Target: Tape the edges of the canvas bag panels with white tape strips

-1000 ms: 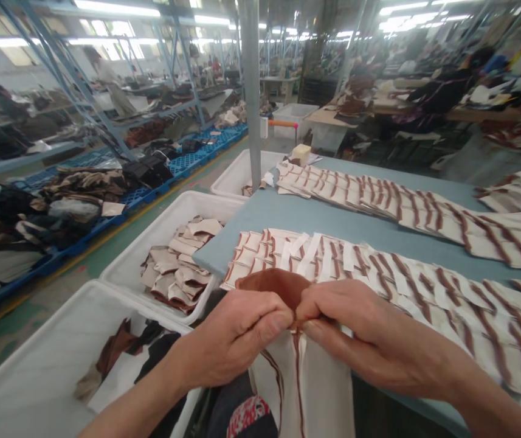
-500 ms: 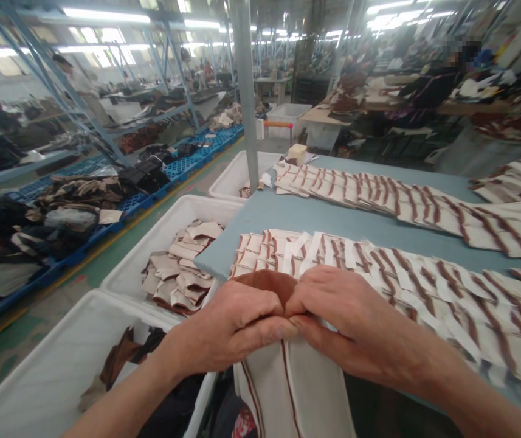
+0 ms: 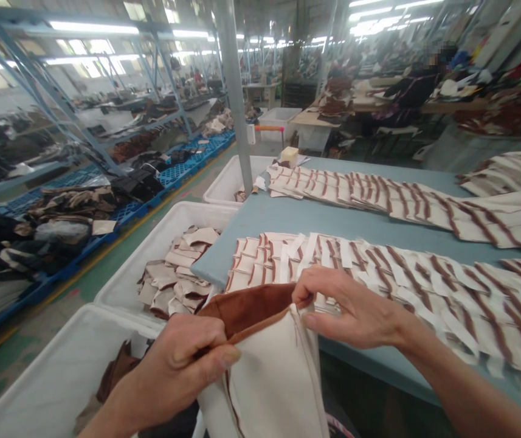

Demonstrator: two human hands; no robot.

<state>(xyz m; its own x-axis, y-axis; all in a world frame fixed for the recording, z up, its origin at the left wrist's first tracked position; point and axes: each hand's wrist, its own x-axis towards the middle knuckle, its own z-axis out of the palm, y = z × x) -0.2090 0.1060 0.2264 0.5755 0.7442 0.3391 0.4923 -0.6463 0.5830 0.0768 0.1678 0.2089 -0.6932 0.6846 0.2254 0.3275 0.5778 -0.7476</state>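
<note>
A cream tube-shaped piece with a brown lining point(image 3: 269, 371), like a boot shaft, hangs between my hands with its top opening toward me. My left hand point(image 3: 182, 359) pinches the rim at the left, thumb outside and fingers curled over the edge. At the right end of the rim, my right hand point(image 3: 342, 304) grips beside a seam, thumb against the cream side. Brown inner lining point(image 3: 251, 310) shows between the two hands. The lower end of the piece runs out of the picture.
A blue-grey table point(image 3: 242, 219) carries overlapping rows of cream pieces with brown edges point(image 3: 406, 207) and white strips point(image 3: 346, 252). White bins point(image 3: 118, 267) with pieces stand at the left. A metal post point(image 3: 237, 97) rises by the table corner. A person point(image 3: 410, 91) sits at the back right.
My hands have moved apart along the rim, left hand down and leftward. The opening is now stretched wide, showing more brown lining. The view has shifted slightly.
</note>
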